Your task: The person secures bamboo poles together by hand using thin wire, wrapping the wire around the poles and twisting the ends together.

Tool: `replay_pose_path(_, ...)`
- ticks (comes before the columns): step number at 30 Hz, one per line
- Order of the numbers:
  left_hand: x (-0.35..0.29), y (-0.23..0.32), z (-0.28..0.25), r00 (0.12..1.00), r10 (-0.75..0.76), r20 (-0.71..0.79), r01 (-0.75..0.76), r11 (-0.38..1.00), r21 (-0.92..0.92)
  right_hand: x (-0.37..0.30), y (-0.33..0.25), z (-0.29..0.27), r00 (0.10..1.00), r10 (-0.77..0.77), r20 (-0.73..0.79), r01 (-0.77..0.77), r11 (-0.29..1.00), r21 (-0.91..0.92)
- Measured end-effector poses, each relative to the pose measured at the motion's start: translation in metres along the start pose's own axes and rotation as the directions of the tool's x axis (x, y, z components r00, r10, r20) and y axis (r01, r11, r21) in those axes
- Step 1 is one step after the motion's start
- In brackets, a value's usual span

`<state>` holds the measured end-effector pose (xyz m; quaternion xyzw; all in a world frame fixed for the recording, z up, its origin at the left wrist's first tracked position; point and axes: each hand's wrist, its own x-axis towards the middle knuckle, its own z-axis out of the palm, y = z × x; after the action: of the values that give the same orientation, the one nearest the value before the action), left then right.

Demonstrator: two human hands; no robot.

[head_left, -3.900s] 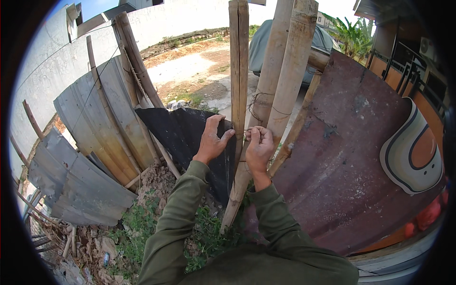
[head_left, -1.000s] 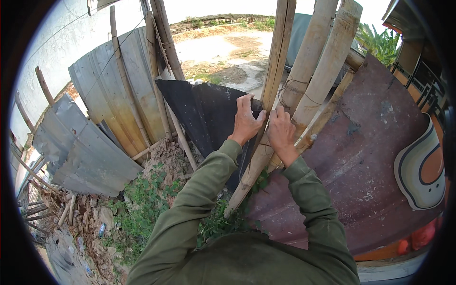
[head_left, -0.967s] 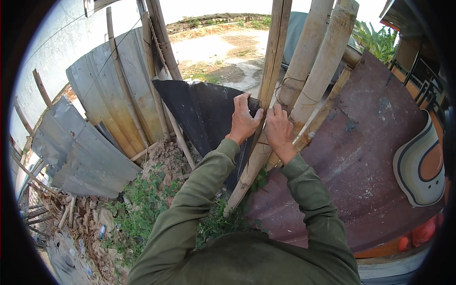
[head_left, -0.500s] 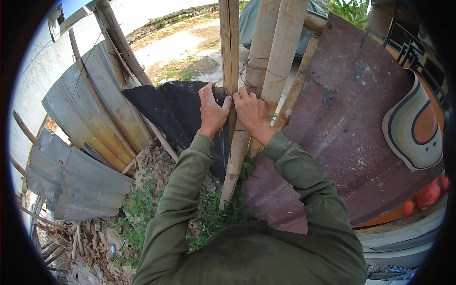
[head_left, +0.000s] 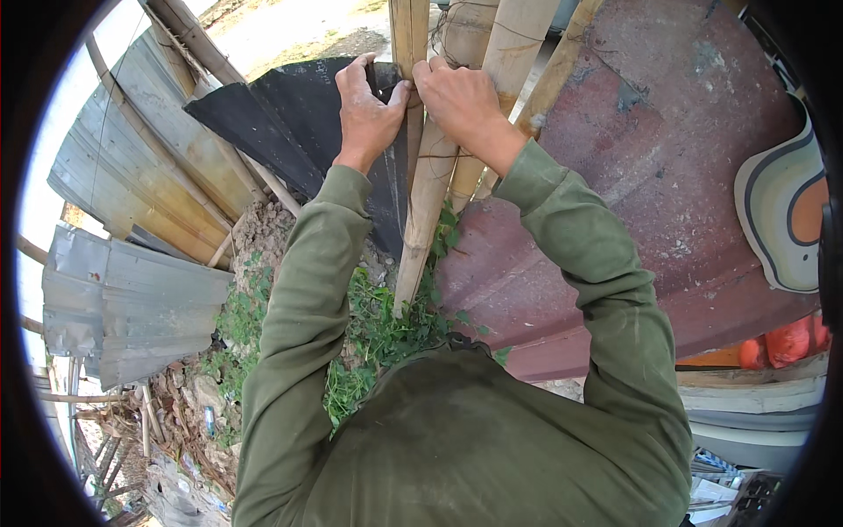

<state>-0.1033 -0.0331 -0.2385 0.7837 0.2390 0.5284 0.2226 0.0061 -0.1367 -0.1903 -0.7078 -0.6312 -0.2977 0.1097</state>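
Observation:
Both hands are raised to a split bamboo post (head_left: 407, 39) at the top middle. My left hand (head_left: 367, 114) grips the upper edge of a black corrugated sheet (head_left: 290, 119), its fingers hooked over and the thumb against the post. On the post's right side, my right hand (head_left: 464, 104) is closed in a pinch, knuckles up; what lies between its fingertips is hidden. Right behind it stand thicker bamboo poles (head_left: 518, 44), bound with thin dark wire (head_left: 443, 44). The black sheet reaches down behind my left wrist.
A large dull red metal sheet (head_left: 667, 167) fills the right side, with a patterned curved panel (head_left: 781, 211) on it. Grey and rusty corrugated sheets (head_left: 140, 307) lean at the left. Green plants (head_left: 386, 316) and rubble (head_left: 198, 395) cover the ground below.
The view has tilted downward, so the hands and poles sit higher in the picture. The right hand has turned, showing more of its back. Left hand's hold looks the same.

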Motion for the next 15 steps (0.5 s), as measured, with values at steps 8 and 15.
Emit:
replay_pose_path(8, -0.001, -0.004, 0.001, 1.0, 0.023, -0.02, -0.023, 0.999, 0.036, -0.005, -0.01, 0.005, 0.995, 0.093, -0.044, -0.093, 0.996, -0.015)
replay_pose_path(15, 0.004, -0.006, 0.0, 0.999, 0.012, 0.036, -0.013, 1.0, 0.016, 0.009, -0.001, 0.003, 0.999, -0.002, 0.037, 0.003, 1.0, -0.019)
